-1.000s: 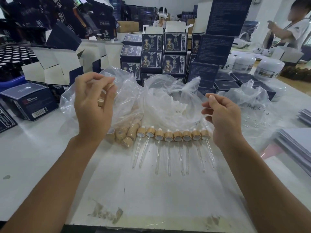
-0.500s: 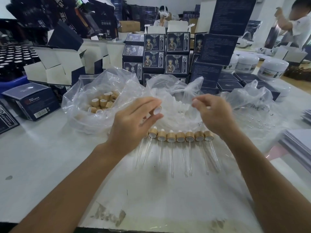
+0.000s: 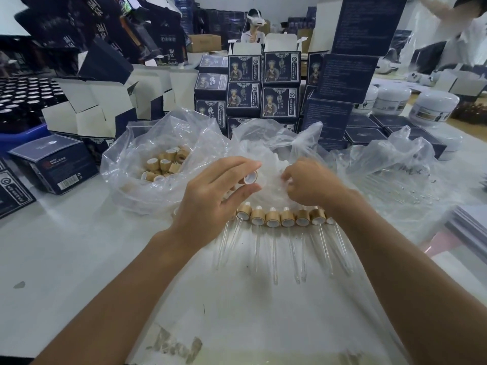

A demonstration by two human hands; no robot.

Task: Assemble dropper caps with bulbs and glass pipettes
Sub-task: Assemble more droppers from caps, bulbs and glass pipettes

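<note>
My left hand (image 3: 213, 196) pinches a wooden dropper cap (image 3: 250, 177) between thumb and fingertips, its white-lined opening facing me. My right hand (image 3: 311, 183) has curled fingers dug into the middle clear bag of white rubber bulbs (image 3: 266, 154); what the fingers hold is hidden. Below both hands lies a row of several assembled droppers (image 3: 279, 219) with wooden caps and glass pipettes pointing toward me. A clear bag of loose wooden caps (image 3: 166, 164) sits to the left. The bag of glass pipettes (image 3: 395, 177) lies to the right.
Dark blue product boxes (image 3: 263, 85) are stacked behind the bags, open white cartons (image 3: 89, 109) at back left, white jars (image 3: 432, 106) at back right. A blue box (image 3: 55, 164) lies at left, paper stacks (image 3: 471, 227) at right. Two people work in the background.
My left hand came from the cap bag to the centre with a cap. My right hand moved left and down into the bulb bag.
</note>
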